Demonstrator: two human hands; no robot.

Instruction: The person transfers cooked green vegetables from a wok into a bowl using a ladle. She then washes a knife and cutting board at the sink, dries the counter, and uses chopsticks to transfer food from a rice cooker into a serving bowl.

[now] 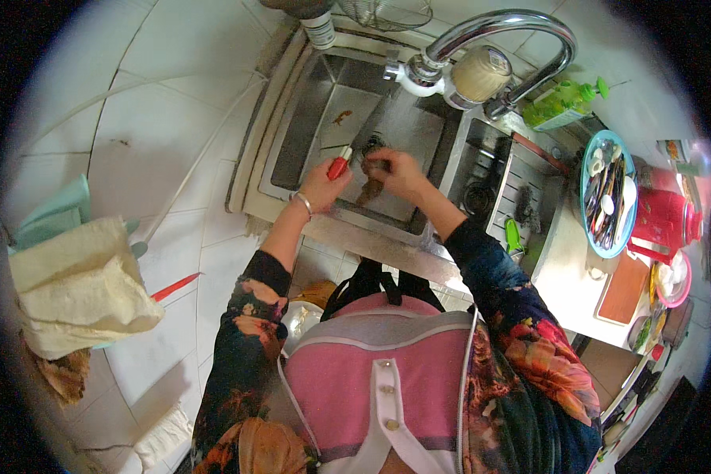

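Over the front part of a stainless steel sink basin (308, 136), my left hand (327, 182) is closed around a small tool with a red handle (338, 168); its short pale end points up and away from me. Close beside it, my right hand (398, 172) grips a dark brownish item (370, 192), blurred, whose kind I cannot tell. Water sprays down from the chrome faucet (425, 68) behind the hands. A small orange-brown scrap (343, 117) lies on the basin floor at the back left.
Right of the basin are a smaller sink compartment (480, 160) and a drainer tray with a green peeler-like tool (513, 235). Farther right stand a blue basket of utensils (589, 237), a red jug (663, 222) and a brown board (622, 289). A green pump bottle (560, 105) stands behind.
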